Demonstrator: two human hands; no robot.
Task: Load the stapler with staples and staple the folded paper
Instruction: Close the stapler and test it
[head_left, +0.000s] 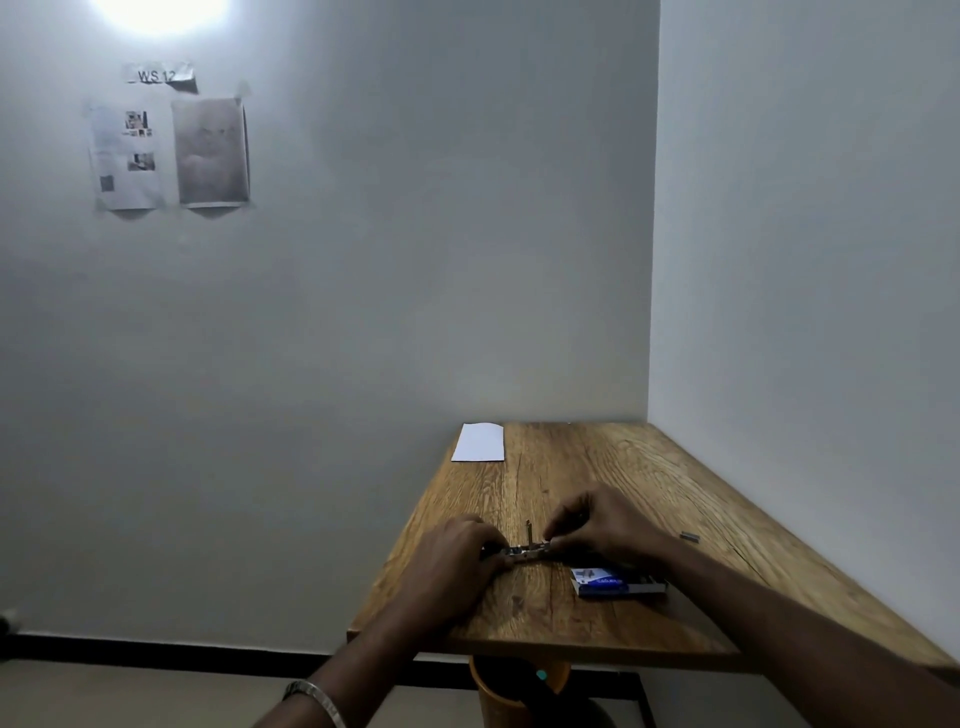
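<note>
Metal, silvery and small: a slim stapler (522, 552) lies opened flat on the wood-grain tabletop (597, 467), lower centre of the frame, with a thin upright part sticking up at its middle. Left hand (457, 553) curls over the stapler's left end and grips it down against the wood. Right hand (605, 525) has its fingertips (550, 538) bunched at the right end, pinching or pressing there; whether a strip of staples sits between them is too small to tell.

Step in hand, by my reading: loading, with the magazine exposed and staples going in. Next move calls for seating the strip straight in the channel, then closing the stapler without letting it skid.

Just right of the hands, partly under the right forearm, lies a blue-and-white staple box (613, 582), drawer slid out. A short grey loose staple strip (690, 537) rests apart, further right. White folded paper (479, 442) waits at the table's far left corner, well apart from the hands, untouched. A metal bangle (317, 699) shows on the left wrist, bottom of frame.
</note>
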